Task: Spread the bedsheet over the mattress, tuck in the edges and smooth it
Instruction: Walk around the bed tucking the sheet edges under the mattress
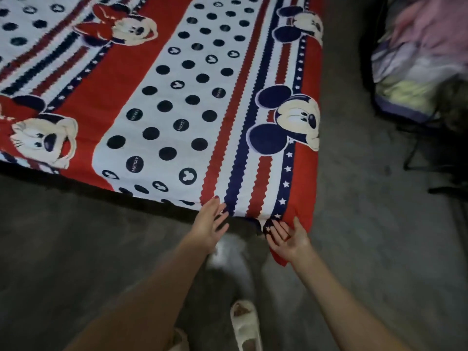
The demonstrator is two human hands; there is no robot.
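While both arms reach forward, left hand (212, 225) and right hand (288, 236) lie splayed, seemingly touching bedsheet (177, 97).

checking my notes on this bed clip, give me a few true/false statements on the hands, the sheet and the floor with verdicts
1. Both hands are at the near corner of the bedsheet. True.
2. The left hand is clenched in a fist. False: its fingers are spread open at the sheet's edge.
3. The right hand is palm up with a red flap of sheet hanging beside it. True.
4. The sheet is plain white. False: it has red, white and navy stripes, dots and cartoon mice.
5. The person is barefoot. False: a pale slipper is on the foot.
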